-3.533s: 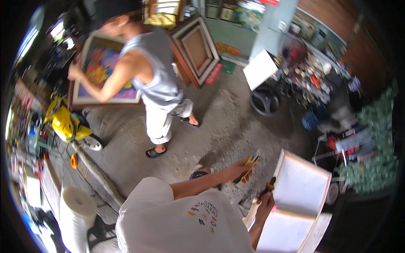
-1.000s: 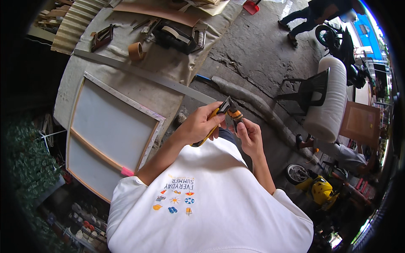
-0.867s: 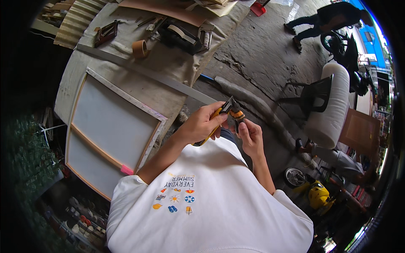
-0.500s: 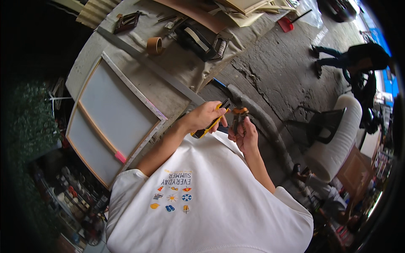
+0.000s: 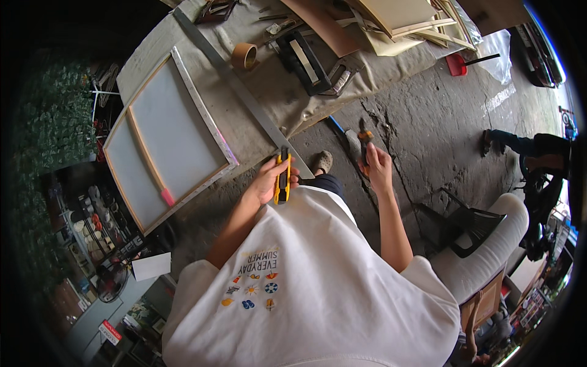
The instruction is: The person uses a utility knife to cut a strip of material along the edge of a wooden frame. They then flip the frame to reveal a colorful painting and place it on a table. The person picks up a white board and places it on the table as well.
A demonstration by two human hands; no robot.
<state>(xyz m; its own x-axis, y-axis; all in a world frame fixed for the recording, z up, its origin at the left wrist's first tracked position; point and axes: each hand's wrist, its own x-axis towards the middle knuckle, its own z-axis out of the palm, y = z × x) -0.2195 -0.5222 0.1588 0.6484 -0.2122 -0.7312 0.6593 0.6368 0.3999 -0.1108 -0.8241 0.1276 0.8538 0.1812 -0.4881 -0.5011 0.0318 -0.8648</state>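
Note:
My left hand [image 5: 269,179] is closed around a yellow and black utility knife [image 5: 282,180], which points away from me above the near end of a long metal ruler [image 5: 238,88]. To the right, over the floor, my right hand [image 5: 378,166] grips a dark hand tool with an orange part [image 5: 365,136]; its exact kind is hard to make out. Left of the ruler, a stretched canvas [image 5: 174,116] lies back side up on the cloth-covered table [image 5: 269,64], its wooden frame and crossbar showing. Pink marks one end of the crossbar and a corner of the frame.
Farther along the table are a roll of brown tape [image 5: 244,56], a black tape dispenser [image 5: 302,61] and stacked wooden frames [image 5: 422,24]. A red dustpan [image 5: 456,65] lies on the floor. At right stand a black chair [image 5: 474,229] and a white wrapped roll [image 5: 489,257]; another person [image 5: 538,150] is beyond.
My hands have moved apart: the left with the knife went left, the right with the dark tool went right and up. The view has shifted, and my shoe now shows below the table edge.

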